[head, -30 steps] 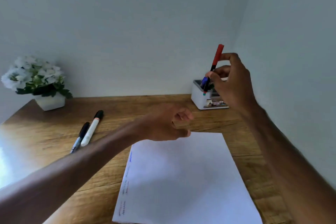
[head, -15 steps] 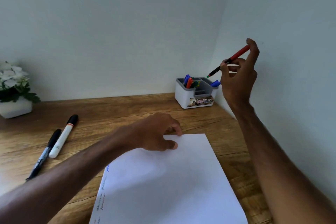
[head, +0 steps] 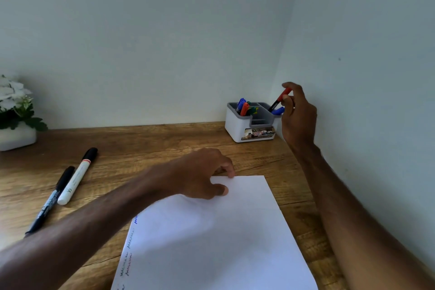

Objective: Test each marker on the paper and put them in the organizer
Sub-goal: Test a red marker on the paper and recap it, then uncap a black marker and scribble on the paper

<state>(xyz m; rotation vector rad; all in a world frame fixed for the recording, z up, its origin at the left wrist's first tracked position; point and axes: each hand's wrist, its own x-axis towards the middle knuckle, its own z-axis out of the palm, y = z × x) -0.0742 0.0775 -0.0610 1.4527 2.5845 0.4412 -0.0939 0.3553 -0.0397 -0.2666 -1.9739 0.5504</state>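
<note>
Right hand [head: 297, 115], pinching red marker [head: 281, 97], has dropped to organizer [head: 237, 129], tip down over right compartment; nearly stowed; left hand [head: 202, 174] rests loose-fingered on paper [head: 223, 242]; black pen [head: 50, 200], white marker [head: 76, 176] on surface [head: 164, 143] look untested

A sticker [head: 259, 133] on the front of the organizer [head: 236, 128], just below and left of where the right hand [head: 297, 116] pinches the red marker [head: 280, 98], shows white letters "OPE"; its other print is too small to read; far left of that grip, printing on the white marker [head: 75, 179] and black pen [head: 50, 200] is illegible.
</note>
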